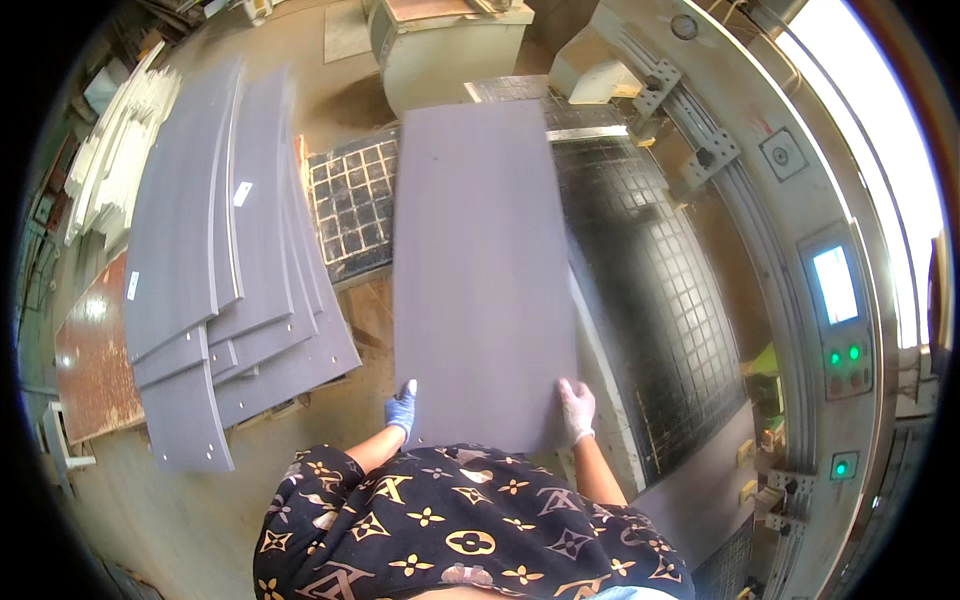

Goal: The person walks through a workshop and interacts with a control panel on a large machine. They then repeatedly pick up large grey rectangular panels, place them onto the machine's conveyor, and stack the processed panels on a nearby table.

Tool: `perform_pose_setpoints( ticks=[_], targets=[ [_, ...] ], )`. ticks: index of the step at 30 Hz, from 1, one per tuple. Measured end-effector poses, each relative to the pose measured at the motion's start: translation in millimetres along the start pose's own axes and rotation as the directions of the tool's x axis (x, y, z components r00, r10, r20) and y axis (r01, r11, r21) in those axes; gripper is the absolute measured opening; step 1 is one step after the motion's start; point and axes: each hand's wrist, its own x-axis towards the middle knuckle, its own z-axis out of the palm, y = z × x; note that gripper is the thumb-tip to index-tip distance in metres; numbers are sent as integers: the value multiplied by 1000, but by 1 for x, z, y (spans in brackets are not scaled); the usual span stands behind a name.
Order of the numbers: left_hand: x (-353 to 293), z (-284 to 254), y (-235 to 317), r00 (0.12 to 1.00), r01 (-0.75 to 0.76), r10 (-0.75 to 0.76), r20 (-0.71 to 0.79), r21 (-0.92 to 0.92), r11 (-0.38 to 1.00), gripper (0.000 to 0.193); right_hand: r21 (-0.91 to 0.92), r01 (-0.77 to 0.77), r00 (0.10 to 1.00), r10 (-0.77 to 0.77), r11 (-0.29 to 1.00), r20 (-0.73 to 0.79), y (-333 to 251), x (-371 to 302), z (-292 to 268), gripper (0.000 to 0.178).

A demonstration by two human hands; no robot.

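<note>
Grey board [483, 270] carried flat, mid-move, L hand [401, 409] & R hand [576, 409] fingers curled pinching its near corners; next prob. needs level set-down w/ grip kept.

Count, head view. Hands: two, the left hand [401, 409] in a blue glove and the right hand [576, 410] in a white glove. Held grey panel [483, 270]: one. Grey panels in the stack [225, 280] at left: at least five, overlapping, exact number unclear. White boards [120, 150] beyond: several, not countable. Machine screen [835, 284]: one. Green lights [843, 355] lit: three.
</note>
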Motion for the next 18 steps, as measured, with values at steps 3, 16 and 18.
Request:
perform_pose_setpoints(
  ticks=[3,16,18],
  targets=[
    [11,-4,61,956,53,-127,264,268,962,71,146,-119,969,147,982,-198,70,-23,18,51],
    [170,24,255,839,-544,333,430,657,522,66,520,-442,896,332,731,295,-41,-42,96,52],
    [171,28,280,760,-630,571,311,566,532,66,626,-489,867,256,608,428,-60,-23,116,48]
  ],
)
